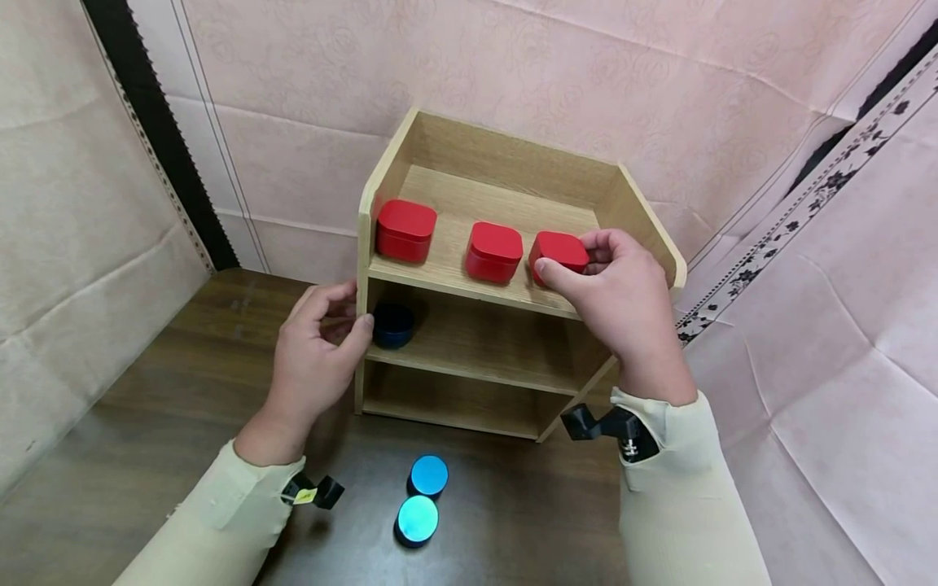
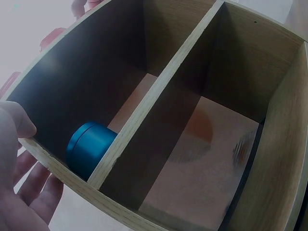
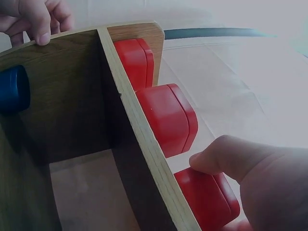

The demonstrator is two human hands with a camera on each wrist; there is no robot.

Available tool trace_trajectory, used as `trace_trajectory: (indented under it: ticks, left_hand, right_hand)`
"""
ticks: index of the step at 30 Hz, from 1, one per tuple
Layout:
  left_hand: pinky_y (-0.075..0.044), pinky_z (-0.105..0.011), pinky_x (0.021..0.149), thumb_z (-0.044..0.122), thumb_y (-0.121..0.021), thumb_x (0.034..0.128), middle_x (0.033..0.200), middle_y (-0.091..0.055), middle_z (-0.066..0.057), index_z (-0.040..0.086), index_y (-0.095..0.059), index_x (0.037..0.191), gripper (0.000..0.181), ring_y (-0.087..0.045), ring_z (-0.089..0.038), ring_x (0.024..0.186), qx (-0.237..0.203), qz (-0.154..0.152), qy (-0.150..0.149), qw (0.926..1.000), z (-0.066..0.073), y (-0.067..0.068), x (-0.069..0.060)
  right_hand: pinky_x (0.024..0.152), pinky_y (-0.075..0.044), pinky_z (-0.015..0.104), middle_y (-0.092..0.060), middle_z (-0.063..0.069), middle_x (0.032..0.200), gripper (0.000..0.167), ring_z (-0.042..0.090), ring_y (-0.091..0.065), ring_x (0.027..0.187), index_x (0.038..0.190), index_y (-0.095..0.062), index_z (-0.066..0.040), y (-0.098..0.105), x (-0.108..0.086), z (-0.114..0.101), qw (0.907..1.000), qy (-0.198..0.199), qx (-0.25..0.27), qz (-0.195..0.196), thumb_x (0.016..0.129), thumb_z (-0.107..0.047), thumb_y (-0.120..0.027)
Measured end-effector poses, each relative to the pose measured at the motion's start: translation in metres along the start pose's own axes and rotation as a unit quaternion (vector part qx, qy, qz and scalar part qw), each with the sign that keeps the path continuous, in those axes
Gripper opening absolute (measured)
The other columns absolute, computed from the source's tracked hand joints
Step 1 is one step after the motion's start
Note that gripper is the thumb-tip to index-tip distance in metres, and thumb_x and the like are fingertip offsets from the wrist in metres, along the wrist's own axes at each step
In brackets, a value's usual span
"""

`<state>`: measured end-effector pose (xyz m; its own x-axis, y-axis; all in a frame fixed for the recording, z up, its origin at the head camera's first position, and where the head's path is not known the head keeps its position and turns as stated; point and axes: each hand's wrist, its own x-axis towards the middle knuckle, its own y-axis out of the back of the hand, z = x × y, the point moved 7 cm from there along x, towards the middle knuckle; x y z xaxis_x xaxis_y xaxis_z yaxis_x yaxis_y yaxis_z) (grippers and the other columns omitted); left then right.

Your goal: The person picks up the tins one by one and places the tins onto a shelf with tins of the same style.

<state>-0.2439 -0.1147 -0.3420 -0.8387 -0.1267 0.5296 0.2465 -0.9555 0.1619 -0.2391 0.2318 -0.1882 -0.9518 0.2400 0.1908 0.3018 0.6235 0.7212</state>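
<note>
A small wooden shelf stands on the table. My left hand grips its left side panel, thumb at the front edge and fingers along the outside. My right hand holds a red lidded box on the right part of the top board, thumb at its front and fingers at its far side. A second red box sits beside it, and a third red box is in the left corner. On the middle board, close to my left thumb, is a round blue tin.
Two round tins with shiny blue lids, a nearer tin and a farther tin, stand on the dark wooden table in front of the shelf. Pale cloth hangs behind and at both sides.
</note>
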Motion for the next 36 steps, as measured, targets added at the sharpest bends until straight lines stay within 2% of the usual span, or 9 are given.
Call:
trace_trajectory:
  ticks: [12, 24, 31, 36]
  left_hand:
    - [-0.057, -0.011, 0.095, 0.013, -0.077, 0.1049, 0.132, -0.069, -0.006, 0.009, -0.072, 0.144, 0.04, -0.067, -0.012, 0.113, 0.003, 0.0, 0.001, 1.0, -0.0006, 0.0, -0.001]
    - [-0.057, -0.011, 0.095, 0.014, -0.077, 0.1051, 0.132, -0.069, -0.006, 0.01, -0.071, 0.145, 0.04, -0.067, -0.012, 0.113, 0.002, -0.001, -0.002, 1.0, -0.0009, -0.0001, 0.0]
    - [-0.057, -0.01, 0.095, 0.013, -0.077, 0.1048, 0.132, -0.069, -0.006, 0.009, -0.071, 0.145, 0.04, -0.067, -0.013, 0.112, 0.001, 0.0, -0.003, 1.0, -0.0012, -0.0002, 0.0]
    - [-0.057, -0.01, 0.094, 0.012, -0.077, 0.1044, 0.13, -0.069, -0.006, 0.009, -0.072, 0.144, 0.04, -0.067, -0.013, 0.112, 0.0, 0.002, -0.005, 1.0, -0.0009, -0.0002, 0.0001]
  right_hand:
    - [0.094, -0.053, 0.041, -0.075, 0.004, 0.131, 0.07, 0.025, -0.068, 0.119, 0.139, -0.065, -0.018, 0.0006, -0.0013, -0.0013, 0.9998, 0.006, -0.019, -0.003, 0.089, -0.062, -0.085]
    - [0.097, -0.052, 0.043, -0.077, 0.005, 0.132, 0.079, 0.025, -0.071, 0.12, 0.143, -0.065, -0.016, 0.0003, -0.0009, -0.0023, 0.9988, 0.023, -0.042, -0.005, 0.086, -0.067, -0.087]
    - [0.109, -0.054, 0.048, -0.07, 0.005, 0.145, 0.094, 0.026, -0.069, 0.132, 0.159, -0.057, -0.016, 0.0006, -0.0016, -0.0032, 0.9994, 0.026, -0.017, -0.017, 0.086, -0.066, -0.089]
    - [0.116, -0.056, 0.052, -0.064, 0.004, 0.158, 0.106, 0.026, -0.067, 0.138, 0.171, -0.044, -0.023, 0.0017, -0.004, -0.0036, 0.9993, 0.026, 0.012, -0.023, 0.085, -0.063, -0.091]
